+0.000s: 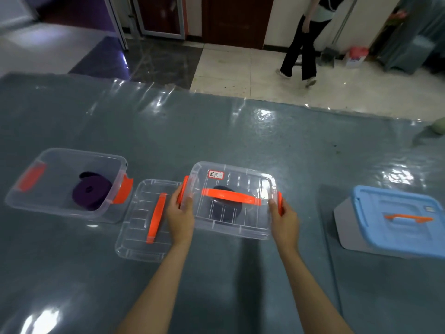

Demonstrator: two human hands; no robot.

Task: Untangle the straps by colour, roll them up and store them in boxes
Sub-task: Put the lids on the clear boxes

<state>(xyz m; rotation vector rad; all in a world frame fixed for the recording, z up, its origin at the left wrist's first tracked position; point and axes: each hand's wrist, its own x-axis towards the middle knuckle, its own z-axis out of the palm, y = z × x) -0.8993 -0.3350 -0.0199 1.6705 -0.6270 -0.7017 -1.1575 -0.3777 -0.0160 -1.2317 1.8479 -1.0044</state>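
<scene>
A clear plastic box (250, 227) with its lid on and an orange handle stands in the middle of the table. A dark rolled strap (225, 210) shows through the lid. My left hand (180, 215) holds the box's left end at the orange latch, and my right hand (285, 218) holds the right end at the other latch. To the left stands an open clear box (115, 165) with orange latches, and a rolled purple strap (90, 194) lies inside it. Its loose clear lid (137, 237) with an orange handle lies flat between the two boxes.
A grey box with a blue lid (395, 220) stands at the right of the table. The table has a shiny clear plastic cover (216, 131). Beyond the far edge a person (303, 44) walks on the tiled floor.
</scene>
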